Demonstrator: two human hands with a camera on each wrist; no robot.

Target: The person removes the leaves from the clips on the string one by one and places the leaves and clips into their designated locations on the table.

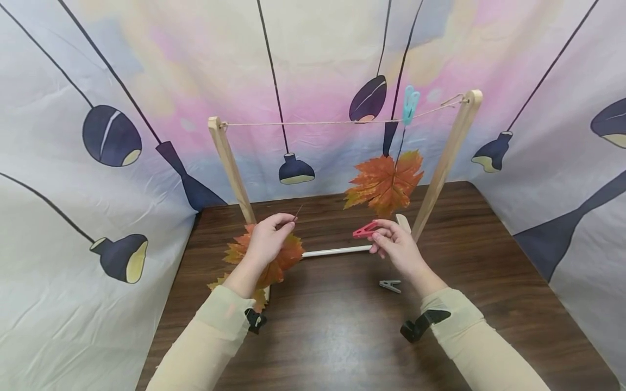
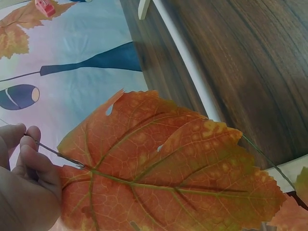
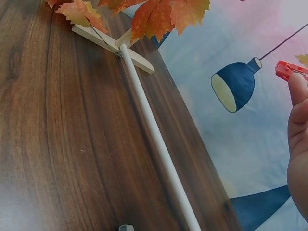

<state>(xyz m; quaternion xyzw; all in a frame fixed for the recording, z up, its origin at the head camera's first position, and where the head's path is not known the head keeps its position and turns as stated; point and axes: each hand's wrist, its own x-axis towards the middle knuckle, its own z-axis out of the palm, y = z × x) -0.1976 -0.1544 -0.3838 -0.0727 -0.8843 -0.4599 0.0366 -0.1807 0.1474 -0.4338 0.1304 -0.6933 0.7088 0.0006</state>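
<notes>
Left hand [image 1: 268, 239] pinches leaf stem [image 1: 298, 212], tip up-right | right hand [image 1: 398, 247] pinches red clothespin [image 1: 362, 232], axis near-sideways

The head view looked forward and down from farthest back, taking in the left hand [image 1: 268, 239], the right hand [image 1: 398, 250] and the wooden frame [image 1: 447, 168]. The 2 wrist views sat close in, both tilted: the left faced a leaf [image 2: 163, 168], looking rightward; the right looked leftward across the tabletop [image 3: 72, 144]. All 3 shared the white rod [image 3: 149, 120] and red clothespin [image 3: 288, 70].
</notes>
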